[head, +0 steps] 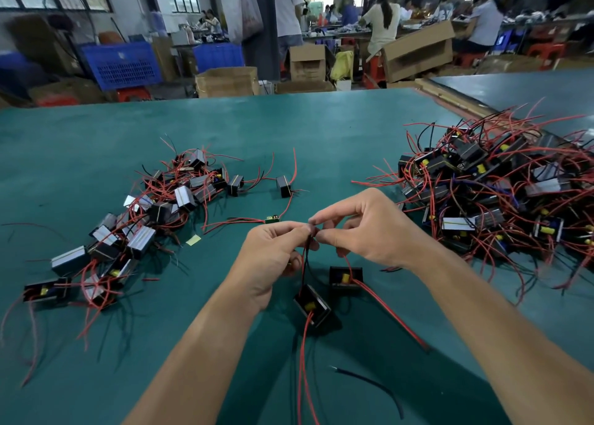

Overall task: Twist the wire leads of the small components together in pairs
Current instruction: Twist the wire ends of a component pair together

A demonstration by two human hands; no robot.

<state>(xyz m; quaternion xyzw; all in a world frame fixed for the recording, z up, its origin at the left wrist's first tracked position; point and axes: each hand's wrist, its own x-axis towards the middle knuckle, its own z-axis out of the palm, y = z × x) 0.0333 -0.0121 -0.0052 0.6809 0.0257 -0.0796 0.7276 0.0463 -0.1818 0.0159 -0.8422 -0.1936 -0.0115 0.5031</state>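
Where the two hands meet over the table [289,129], two black, yellow-cored components sit just beneath: nearer component [313,305] tilted, farther component [345,278] flat. Red and black leads [305,260] run up from the nearer one into the left hand [273,251], whose grip pinches their tips; the right hand [369,228] pinches there too. A left pile [154,212] and a right pile [498,193] flank them.

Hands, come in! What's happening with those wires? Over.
Left hand, right hand: both pinching the wire leads together. Near component and far component just below. Nothing in the way.
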